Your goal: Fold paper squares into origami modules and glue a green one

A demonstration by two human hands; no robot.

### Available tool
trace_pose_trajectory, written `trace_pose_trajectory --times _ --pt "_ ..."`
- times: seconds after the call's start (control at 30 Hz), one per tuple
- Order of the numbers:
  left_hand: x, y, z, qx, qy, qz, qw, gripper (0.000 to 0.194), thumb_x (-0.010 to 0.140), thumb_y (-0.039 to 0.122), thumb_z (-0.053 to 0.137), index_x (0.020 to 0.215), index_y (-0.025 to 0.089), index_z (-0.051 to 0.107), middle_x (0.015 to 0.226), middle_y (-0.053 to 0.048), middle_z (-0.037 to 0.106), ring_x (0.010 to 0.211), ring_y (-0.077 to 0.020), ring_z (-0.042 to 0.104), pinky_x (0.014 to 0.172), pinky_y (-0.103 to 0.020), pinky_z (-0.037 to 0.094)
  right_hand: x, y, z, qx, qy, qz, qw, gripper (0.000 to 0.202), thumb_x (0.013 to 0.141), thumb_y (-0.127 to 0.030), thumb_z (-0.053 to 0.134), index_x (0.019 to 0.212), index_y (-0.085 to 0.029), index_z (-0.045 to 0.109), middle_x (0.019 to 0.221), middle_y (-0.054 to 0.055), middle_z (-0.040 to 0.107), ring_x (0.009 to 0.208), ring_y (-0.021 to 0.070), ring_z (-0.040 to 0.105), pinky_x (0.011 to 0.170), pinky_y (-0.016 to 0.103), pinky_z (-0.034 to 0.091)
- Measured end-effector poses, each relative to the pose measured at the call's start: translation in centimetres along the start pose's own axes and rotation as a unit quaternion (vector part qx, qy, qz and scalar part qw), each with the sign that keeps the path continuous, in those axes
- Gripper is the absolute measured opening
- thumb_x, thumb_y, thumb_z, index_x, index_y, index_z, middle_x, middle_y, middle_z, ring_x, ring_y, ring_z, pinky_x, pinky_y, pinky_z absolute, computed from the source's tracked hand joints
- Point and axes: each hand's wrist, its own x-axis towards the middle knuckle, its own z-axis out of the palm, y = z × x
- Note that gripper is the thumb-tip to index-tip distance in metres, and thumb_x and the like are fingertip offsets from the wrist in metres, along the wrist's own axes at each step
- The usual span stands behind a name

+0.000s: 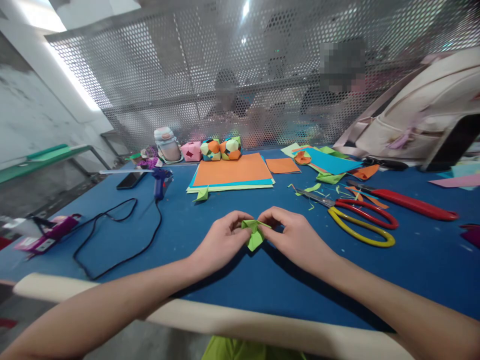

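Note:
Between my two hands is a small piece of folded green paper (pixel 255 239), held just above the blue table. My left hand (pixel 223 239) pinches its left side between thumb and fingers. On the opposite side, my right hand (pixel 294 235) grips the paper's right edge the same way. Another folded green paper piece (pixel 202 194) lies beyond my left hand, at the front edge of a stack of coloured sheets topped by an orange sheet (pixel 230 170). Scissors with red and yellow handles (pixel 343 212) rest to the right of my right hand.
At left lie a blue glue gun (pixel 159 182), its black cord (pixel 159 220) and a phone (pixel 130 180). Folded paper balls (pixel 210 150) and a bottle (pixel 167 144) stand at the back. Paper scraps (pixel 330 177), a red-handled cutter (pixel 416 202) and a backpack (pixel 416 110) occupy the right.

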Motion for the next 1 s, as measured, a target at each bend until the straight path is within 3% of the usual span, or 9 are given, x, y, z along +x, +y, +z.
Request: trace_pose_trajectory --times 0.17,0.6,1.0 --pt "-0.04 0.04 -0.21 0.032 0.003 0.03 0.999 0.028 0.085 0.032 0.047 0.094 0.016 0.068 0.085 -0.003 0.068 0.076 -0.0146 0.058 0.072 -0.024 0.045 0.01 0.1 0.0 -0.005 0.007 -0.018 1.0 0.011 0.082 -0.017 0.051 0.073 -0.018 0.058 0.072 -0.001 0.061 0.065 0.0124 0.052 0.06 0.025 0.04" --pt "-0.19 0.06 -0.27 0.05 -0.01 0.065 0.997 0.031 0.087 0.027 0.044 0.104 0.02 0.07 0.096 -0.002 0.071 0.087 -0.0165 0.061 0.079 -0.023 0.046 -0.14 0.3 -0.01 -0.021 0.017 -0.047 0.999 0.012 0.082 -0.014 0.052 0.076 -0.018 0.062 0.074 0.0 0.064 0.066 0.013 0.056 0.061 0.025 0.042" --pt "-0.17 -0.03 -0.08 0.014 -0.015 0.02 1.0 0.032 0.078 0.018 0.05 0.104 0.015 0.068 0.084 -0.004 0.069 0.071 -0.0137 0.057 0.066 -0.023 0.045 -0.12 0.56 0.07 -0.044 0.056 -0.098 0.993 0.013 0.083 -0.013 0.054 0.073 -0.018 0.059 0.069 0.0 0.061 0.063 0.0123 0.055 0.06 0.024 0.041"
